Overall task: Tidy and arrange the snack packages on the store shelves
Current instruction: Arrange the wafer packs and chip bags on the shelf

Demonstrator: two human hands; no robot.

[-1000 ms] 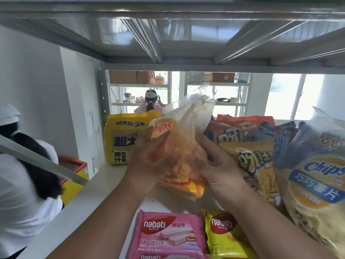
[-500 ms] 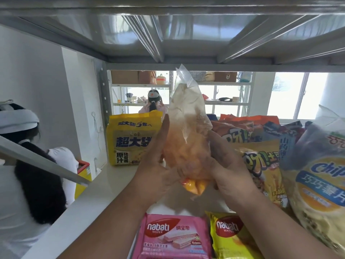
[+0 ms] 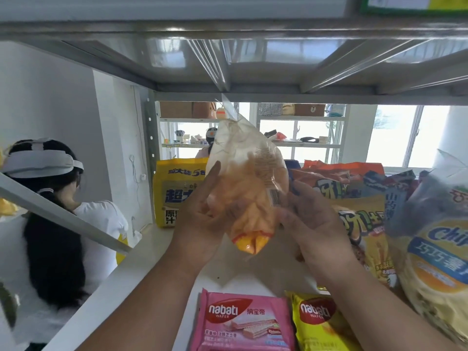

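A clear-topped orange chips bag (image 3: 249,178) stands upright above the white shelf board (image 3: 152,262), its back with the barcode turned toward me. My left hand (image 3: 202,224) holds its left side, fingers running up behind it and the thumb across the front. My right hand (image 3: 314,224) holds the right edge near the barcode, thumb against the bag. The bag's lower tip hangs clear of the board.
A pink wafer pack (image 3: 243,323) and a yellow wafer pack (image 3: 319,323) lie at the front. A yellow noodle bag (image 3: 177,188) stands behind; snack bags (image 3: 364,224) and a big chips bag (image 3: 440,249) crowd the right. The upper shelf (image 3: 228,59) sits low. A person (image 3: 63,198) stands left.
The bag has been turned in my hands from its front label to its back and lifted more upright. Both hands stayed on it. The person at the left shifted closer.
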